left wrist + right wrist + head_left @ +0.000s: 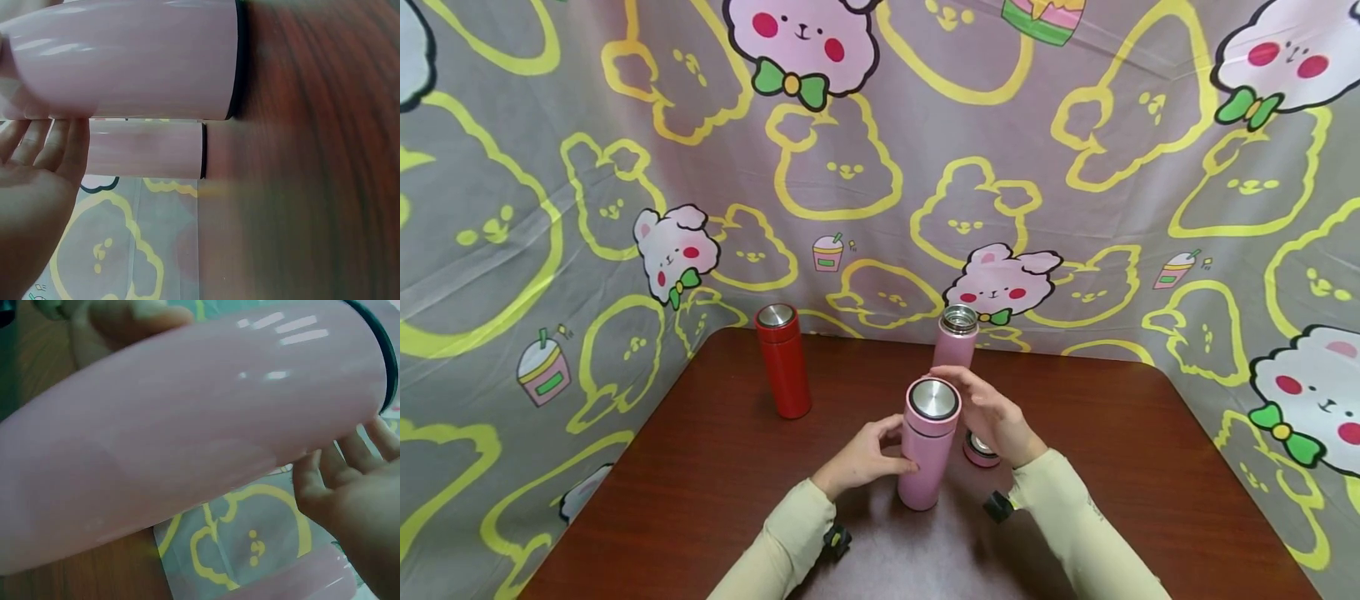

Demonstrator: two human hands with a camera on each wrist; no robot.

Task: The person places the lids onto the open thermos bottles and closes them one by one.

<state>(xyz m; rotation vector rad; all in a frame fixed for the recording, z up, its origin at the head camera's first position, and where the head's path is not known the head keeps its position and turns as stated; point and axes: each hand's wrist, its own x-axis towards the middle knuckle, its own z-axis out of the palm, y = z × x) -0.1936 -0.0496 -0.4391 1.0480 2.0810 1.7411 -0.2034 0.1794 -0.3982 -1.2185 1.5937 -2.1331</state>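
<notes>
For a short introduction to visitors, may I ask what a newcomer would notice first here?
Probably the cartoon-patterned cloth rising behind the table. Then the capped pink bottle between the left hand and right hand. A red bottle stands apart at the table's back left.

In the head view, the capped pink bottle (927, 475) is blocking the centre, with the left hand (867, 457) and right hand (996, 421) hemming it in. Beyond, the open pink bottle (955, 346) is obstructing the way, and a small pink cap (980, 452) is lying beside the right hand. Free tabletop (1157, 467) is stretching across the right, and a gap is running between the left hand and the red bottle (787, 375) at left of centre. Patterned curtain (850, 142) is walling off the rear.
</notes>
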